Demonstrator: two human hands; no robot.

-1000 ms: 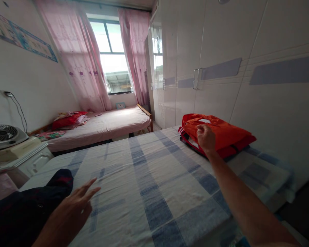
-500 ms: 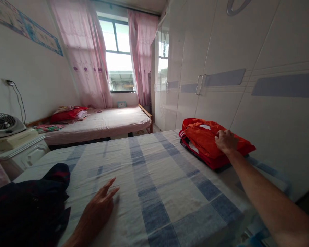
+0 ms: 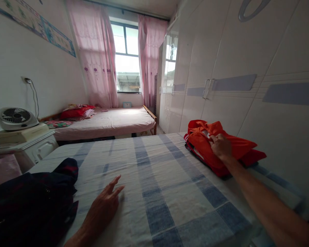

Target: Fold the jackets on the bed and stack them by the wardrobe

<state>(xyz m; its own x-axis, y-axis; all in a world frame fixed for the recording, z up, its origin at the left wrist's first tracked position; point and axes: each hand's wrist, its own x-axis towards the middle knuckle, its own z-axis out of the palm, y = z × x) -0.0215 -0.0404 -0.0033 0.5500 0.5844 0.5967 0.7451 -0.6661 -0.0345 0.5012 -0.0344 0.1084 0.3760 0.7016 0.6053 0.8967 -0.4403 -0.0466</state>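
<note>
A stack of folded clothes lies on the bed by the wardrobe, with an orange garment (image 3: pixel 236 142) on top and red and dark pieces (image 3: pixel 216 168) beneath. My right hand (image 3: pixel 220 145) is closed on the orange garment, its fingers pinching a raised fold of the cloth. Over the blue-and-white checked bedsheet (image 3: pixel 180 202) my left hand (image 3: pixel 106 197) is held with fingers stretched out and nothing in them. To its left a dark garment (image 3: pixel 36 202) lies in a loose heap.
Along the right stands a white wardrobe (image 3: pixel 228 51) close to the bed. A second bed (image 3: pixel 113 121) with a pink sheet and red bedding is under the window. At the left a fan (image 3: pixel 16 117) sits on a white cabinet (image 3: pixel 45 145).
My right hand has drawn the orange garment's cloth up and slightly left into a peak. The view has turned a little left. My left hand stays much the same.
</note>
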